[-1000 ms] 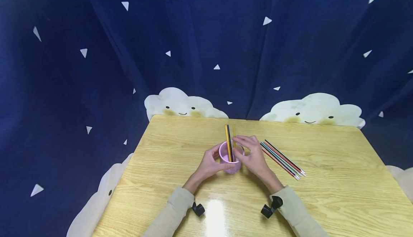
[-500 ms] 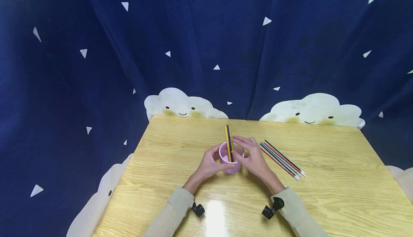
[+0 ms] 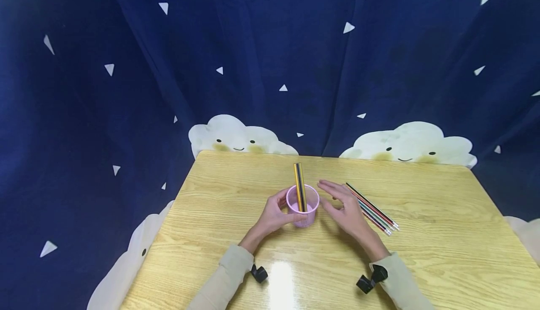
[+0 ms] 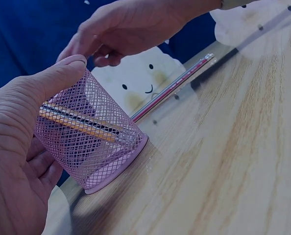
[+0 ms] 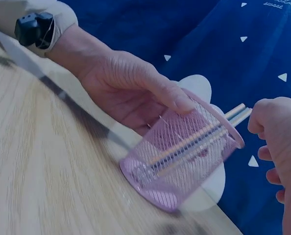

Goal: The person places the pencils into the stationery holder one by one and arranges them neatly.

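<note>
A pink mesh pencil cup (image 3: 311, 218) stands on the table, and my left hand (image 3: 271, 214) grips it from the left. In the left wrist view the thumb lies along the cup (image 4: 113, 164) near its rim. A few yellow and dark pencils (image 3: 300, 183) lean together inside, their upper ends above the rim. My right hand (image 3: 345, 207) is just right of the cup with nothing in it, its fingers loosely extended. In the right wrist view a gap shows between that hand (image 5: 282, 142) and the mesh wall, though the fingertips overlap the pencil ends.
Several loose pencils (image 3: 381, 216), in black, red and teal, lie side by side on the wooden table (image 3: 443, 207) right of the cup. My right hand partly covers their far ends. A dark blue curtain (image 3: 270, 42) with clouds and triangles hangs behind the table.
The right hand has let go of a yellow pencil, which now leans against the others in the cup, and has drawn back to the right. The left hand keeps its hold on the cup.
</note>
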The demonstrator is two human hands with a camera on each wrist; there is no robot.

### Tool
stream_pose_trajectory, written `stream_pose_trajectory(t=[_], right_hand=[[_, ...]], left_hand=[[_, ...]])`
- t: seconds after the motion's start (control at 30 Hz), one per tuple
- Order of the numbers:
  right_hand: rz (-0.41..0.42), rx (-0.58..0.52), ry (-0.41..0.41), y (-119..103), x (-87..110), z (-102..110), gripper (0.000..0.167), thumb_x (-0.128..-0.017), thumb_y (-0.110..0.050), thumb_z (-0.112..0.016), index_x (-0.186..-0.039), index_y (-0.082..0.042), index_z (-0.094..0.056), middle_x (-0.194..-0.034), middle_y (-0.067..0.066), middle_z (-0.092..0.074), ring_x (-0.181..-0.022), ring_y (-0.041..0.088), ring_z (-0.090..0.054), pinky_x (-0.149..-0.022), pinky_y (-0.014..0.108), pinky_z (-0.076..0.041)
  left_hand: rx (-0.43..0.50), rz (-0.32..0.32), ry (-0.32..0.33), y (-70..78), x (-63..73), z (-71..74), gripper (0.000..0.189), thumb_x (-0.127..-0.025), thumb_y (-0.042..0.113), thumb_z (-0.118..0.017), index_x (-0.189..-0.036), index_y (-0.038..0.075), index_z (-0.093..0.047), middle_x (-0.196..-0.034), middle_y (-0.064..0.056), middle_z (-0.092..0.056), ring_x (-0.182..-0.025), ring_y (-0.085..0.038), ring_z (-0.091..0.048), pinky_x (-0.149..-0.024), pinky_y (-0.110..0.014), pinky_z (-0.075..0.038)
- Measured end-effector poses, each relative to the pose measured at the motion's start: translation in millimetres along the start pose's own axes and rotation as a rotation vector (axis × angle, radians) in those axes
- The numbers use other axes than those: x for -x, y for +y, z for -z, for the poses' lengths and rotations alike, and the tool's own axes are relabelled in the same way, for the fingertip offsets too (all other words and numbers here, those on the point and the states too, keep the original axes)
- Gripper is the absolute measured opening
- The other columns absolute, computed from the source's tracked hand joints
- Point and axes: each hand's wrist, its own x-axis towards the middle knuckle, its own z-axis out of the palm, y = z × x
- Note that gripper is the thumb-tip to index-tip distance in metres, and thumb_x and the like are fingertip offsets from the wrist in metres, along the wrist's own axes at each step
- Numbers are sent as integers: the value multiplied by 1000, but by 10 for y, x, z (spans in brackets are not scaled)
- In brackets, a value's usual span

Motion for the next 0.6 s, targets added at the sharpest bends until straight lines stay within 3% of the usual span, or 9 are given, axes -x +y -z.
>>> stream_pose_trajectory(t=[0.1,0.3,0.6], right_hand=[[17,20,16,60,54,71,40,-90,-2,-76,-130,-4,-73,-136,12,-70,-111,23,-63,-83,26,-51],[17,68,28,147,149,193,41,-89,0,-74,-130,-4,-73,-136,13,-69,-99,16,-57,-76,24,-44],[22,144,27,262,283,306,43,-86,1,-75,-129,-2,-73,-135,21,-68,-91,16,-53,-76,24,-38]], left_hand=[[2,1,6,-7,1,-3,82,-75,7,-93,-148,6,-56,-137,-12,-68,-128,-33,-62,-115,-49,-47],[9,3,12,1,6,-5,81,-75,6,-93,-148,6,-57,-136,-12,-68,-129,-31,-63,-115,-46,-48],[18,-4,9,7,5,-1,80,-76,4,-91,-147,2,-56,-137,-20,-66,-129,-39,-61,-116,-53,-46]])
